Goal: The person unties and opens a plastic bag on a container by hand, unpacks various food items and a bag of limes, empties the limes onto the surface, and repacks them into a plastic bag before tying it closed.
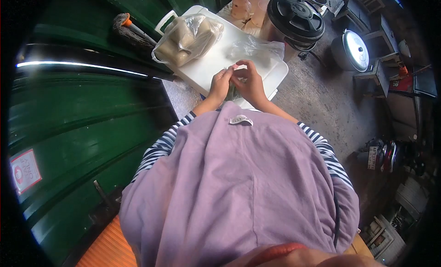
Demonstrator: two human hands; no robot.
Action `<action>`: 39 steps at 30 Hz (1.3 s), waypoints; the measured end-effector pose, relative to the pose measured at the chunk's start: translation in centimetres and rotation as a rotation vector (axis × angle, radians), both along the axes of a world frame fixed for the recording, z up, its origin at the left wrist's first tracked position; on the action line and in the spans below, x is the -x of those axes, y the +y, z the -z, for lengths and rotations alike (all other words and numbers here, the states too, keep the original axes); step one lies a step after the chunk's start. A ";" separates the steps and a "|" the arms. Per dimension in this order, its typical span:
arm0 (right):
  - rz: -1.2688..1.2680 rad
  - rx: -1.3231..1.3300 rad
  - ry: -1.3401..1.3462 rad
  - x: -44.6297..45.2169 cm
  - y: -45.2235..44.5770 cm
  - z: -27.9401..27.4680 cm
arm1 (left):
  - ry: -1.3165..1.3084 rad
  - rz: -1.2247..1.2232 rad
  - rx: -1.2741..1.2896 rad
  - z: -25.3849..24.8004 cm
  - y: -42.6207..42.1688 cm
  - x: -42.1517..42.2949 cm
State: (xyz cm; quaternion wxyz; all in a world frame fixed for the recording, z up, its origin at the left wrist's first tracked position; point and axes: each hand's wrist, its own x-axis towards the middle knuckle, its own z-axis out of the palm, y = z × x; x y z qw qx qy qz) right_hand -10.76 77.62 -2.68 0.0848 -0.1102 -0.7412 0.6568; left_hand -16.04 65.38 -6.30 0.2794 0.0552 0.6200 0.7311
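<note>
My left hand [220, 85] and my right hand [249, 84] meet over the near edge of a white plastic cooler box [195, 78]. Both have fingers pinched together around the top of a small clear plastic bag [233, 93]; something greenish shows through it, partly hidden by the hands. A small pink piece [235, 66], perhaps a rubber band, sits at the fingertips. Left of my hands on the lid lies a clear bag [190, 37] filled with pale brown packets. Beyond my right hand a thin, crumpled clear plastic bag [257, 48] lies on the lid.
A large container with a black lid [296, 19] stands behind the cooler box. Pinkish clear containers [245, 7] are beside it. A big silver pot [351, 51] stands at right on the concrete floor [312, 90]. A mop [131, 28] leans by the green metal wall [87, 101].
</note>
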 end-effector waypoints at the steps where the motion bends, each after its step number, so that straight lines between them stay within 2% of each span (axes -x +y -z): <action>1: 0.009 0.022 0.028 0.1 -0.1 0.2 | -0.024 -0.018 -0.016 -0.7 0.1 0.0; 4: 0.155 0.279 0.013 0.0 -0.3 0.4 | -0.192 -0.003 -0.121 0.7 -0.8 0.7; 7: -0.010 0.148 -0.131 0.9 1.5 2.9 | -0.119 0.021 -0.113 0.5 -1.2 0.5; 10: -0.087 0.380 -0.181 1.2 2.1 1.9 | -0.187 0.022 -0.178 0.0 -1.4 0.5; 13: -0.137 0.280 -0.169 1.3 2.5 1.4 | -0.186 0.013 -0.113 -0.1 -1.6 0.7; 19: -0.327 -0.386 0.324 0.2 2.3 0.3 | -0.276 0.065 -0.100 -1.0 -2.5 1.2; 22: -0.317 -0.446 0.373 0.2 2.6 1.7 | -0.245 0.126 -0.071 -0.5 -3.0 1.1; 25: -0.171 -0.423 0.361 0.2 1.7 2.5 | -0.048 0.171 0.025 -0.2 -3.1 1.0; 28: -0.049 -0.114 0.325 0.6 0.3 3.1 | 0.168 0.214 0.099 0.8 -3.5 1.2; 31: -0.108 -0.269 -0.053 0.8 0.8 1.0 | 0.646 0.180 0.187 0.4 -3.3 1.0; 34: -0.048 -0.444 0.165 0.9 1.2 2.9 | 0.755 0.184 0.149 -1.1 -2.9 0.1; 37: -0.334 -0.426 -0.054 1.1 2.7 4.4 | 0.761 0.159 0.208 -1.2 -3.6 0.4; 39: -0.431 -0.243 -0.161 1.0 3.4 4.2 | 0.829 0.143 0.191 -1.9 -3.7 0.2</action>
